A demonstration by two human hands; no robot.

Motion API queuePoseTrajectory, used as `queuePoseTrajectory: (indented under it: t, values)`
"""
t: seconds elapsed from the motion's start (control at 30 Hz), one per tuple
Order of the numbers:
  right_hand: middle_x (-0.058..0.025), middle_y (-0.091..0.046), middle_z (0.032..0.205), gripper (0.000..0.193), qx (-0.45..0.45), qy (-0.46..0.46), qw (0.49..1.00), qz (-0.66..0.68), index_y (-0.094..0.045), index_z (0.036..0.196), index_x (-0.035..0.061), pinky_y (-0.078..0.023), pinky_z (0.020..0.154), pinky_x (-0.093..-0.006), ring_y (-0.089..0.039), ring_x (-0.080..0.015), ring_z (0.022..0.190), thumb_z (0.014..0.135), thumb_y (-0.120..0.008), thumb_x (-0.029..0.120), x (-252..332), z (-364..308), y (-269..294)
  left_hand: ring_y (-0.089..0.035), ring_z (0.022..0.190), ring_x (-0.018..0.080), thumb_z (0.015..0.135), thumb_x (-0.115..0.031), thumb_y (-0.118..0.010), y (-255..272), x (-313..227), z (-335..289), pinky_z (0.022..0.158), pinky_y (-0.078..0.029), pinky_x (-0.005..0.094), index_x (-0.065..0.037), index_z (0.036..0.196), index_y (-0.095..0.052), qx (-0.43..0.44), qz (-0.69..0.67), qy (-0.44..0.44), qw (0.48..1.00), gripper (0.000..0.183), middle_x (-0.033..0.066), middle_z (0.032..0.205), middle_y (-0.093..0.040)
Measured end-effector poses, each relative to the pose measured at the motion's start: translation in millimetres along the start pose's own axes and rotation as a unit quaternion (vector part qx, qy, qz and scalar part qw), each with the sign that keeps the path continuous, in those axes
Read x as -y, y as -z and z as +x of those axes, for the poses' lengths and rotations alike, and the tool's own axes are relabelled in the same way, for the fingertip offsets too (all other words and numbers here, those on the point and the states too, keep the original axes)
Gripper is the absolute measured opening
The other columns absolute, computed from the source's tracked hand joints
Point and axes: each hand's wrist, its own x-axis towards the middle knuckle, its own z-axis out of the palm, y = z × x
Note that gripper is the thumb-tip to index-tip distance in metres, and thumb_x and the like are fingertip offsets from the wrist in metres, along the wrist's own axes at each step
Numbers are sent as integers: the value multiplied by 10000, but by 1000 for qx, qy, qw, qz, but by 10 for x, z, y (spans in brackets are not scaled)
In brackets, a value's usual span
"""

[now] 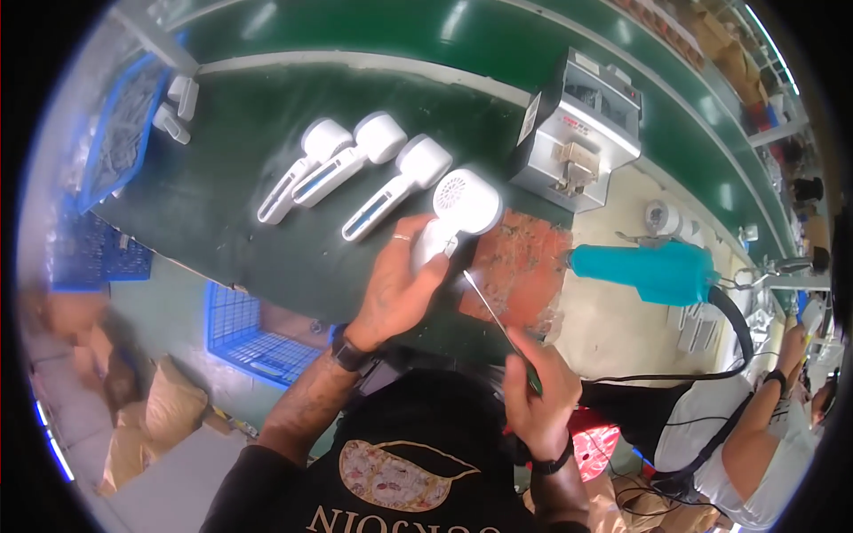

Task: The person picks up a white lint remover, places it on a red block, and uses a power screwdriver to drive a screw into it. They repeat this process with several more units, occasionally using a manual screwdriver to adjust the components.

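Note:
My left hand (394, 289) is closed round the handle of a white handheld fan (471, 202), whose round head has a slotted grille and points away from me. In my right hand (542, 395) is a screwdriver (490, 311) with a green handle and a thin metal shaft. Its tip is near the lower part of the fan's handle; I cannot tell whether they touch. Three more white fans (378, 138) lie in a row on the dark green table (222, 195), their handles showing a long recess with blue inside on some.
A reddish-brown mat (520, 266) lies right of the fan. Beyond it stands a silver screw feeder (577, 133). A teal electric screwdriver (644, 273) hangs at right, near a co-worker's arm (755, 444). At left are a blue bin (120, 133) and a blue crate (253, 333).

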Motion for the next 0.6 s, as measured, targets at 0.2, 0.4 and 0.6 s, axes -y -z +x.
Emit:
queuePoseTrajectory:
  t: [0.2,0.4,0.6]
  values:
    - [-180,-712,930,244,4,16,999,36,-690,1148,3,-544,692,-348,-704,-317,777,907,-657,-14,74,212,-215,-590,1027,206,946,-212,-590,-17,81,0,930,-470,357,-1,1369,-472,-2,36,-16,999,488,140,1135,-619]
    - [-101,-634,792,336,-30,51,998,8,-686,1192,48,-487,533,-358,-624,-259,603,863,-718,-10,-28,179,-226,-575,975,182,939,-210,-595,-16,106,-10,886,-472,338,4,1374,-459,-3,54,-38,998,503,128,1117,-614]
    - [-93,-636,819,295,-39,45,998,-16,-719,1138,50,-423,492,-294,-567,-187,592,859,-706,-42,-37,192,-188,-559,950,155,931,-192,-593,-57,158,3,842,-471,315,9,1370,-454,-6,46,-55,997,502,111,1110,-609]
